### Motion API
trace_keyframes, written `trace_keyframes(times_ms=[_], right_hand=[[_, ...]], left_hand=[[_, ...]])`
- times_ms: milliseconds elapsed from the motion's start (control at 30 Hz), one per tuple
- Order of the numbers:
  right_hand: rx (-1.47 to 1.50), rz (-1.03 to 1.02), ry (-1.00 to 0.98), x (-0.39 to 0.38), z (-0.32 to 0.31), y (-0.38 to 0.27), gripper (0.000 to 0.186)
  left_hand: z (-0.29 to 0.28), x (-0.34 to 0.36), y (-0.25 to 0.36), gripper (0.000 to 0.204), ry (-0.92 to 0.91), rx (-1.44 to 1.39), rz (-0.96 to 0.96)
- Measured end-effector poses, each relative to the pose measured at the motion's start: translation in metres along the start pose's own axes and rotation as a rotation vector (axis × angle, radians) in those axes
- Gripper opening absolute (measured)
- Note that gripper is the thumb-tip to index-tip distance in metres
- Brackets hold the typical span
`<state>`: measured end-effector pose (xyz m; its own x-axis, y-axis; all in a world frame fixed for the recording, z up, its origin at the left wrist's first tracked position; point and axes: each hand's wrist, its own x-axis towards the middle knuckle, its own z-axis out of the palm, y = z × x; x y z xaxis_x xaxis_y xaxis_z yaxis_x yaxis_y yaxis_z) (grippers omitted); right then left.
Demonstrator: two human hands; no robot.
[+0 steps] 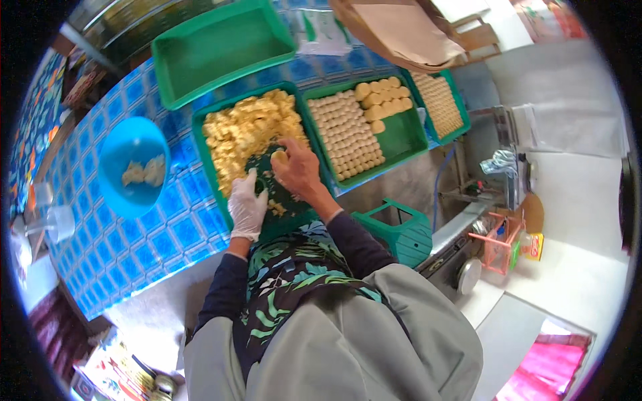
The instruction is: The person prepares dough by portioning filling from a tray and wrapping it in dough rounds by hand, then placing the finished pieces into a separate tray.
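A green tray in front of me holds a heap of crumbly yellow dough-like mixture, with scraps strewn over its bare near part. My right hand, ungloved, is closed over that tray, a small yellow lump between its thumb and fingers. My left hand wears a thin whitish glove and rests by the tray's near left side. Its thumb and fingers stand apart, and I see nothing between them. Just right, a second green tray bears rows of small pale balls and flatter yellow rounds.
A blue bowl with pale lumps stands left on the blue checked tablecloth. Behind lies a bare green tray. Another green tray of small pieces and a round paper-lined basket are right. A green stool stands below.
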<state>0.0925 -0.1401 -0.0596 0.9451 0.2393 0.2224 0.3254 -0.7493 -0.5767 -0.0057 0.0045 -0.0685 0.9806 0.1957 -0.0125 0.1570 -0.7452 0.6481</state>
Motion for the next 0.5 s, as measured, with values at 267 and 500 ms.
trace_keyframes(times_ms=[267, 500], right_hand=[[-0.167, 0.489, 0.396, 0.017, -0.131, 0.163, 0.048], [-0.276, 0.259, 0.256, 0.029, -0.123, 0.199, 0.062]], left_hand=[[0.008, 0.005, 0.007, 0.051, 0.051, 0.0, 0.046], [0.008, 0.003, 0.005, 0.052, 0.063, 0.0, 0.024]])
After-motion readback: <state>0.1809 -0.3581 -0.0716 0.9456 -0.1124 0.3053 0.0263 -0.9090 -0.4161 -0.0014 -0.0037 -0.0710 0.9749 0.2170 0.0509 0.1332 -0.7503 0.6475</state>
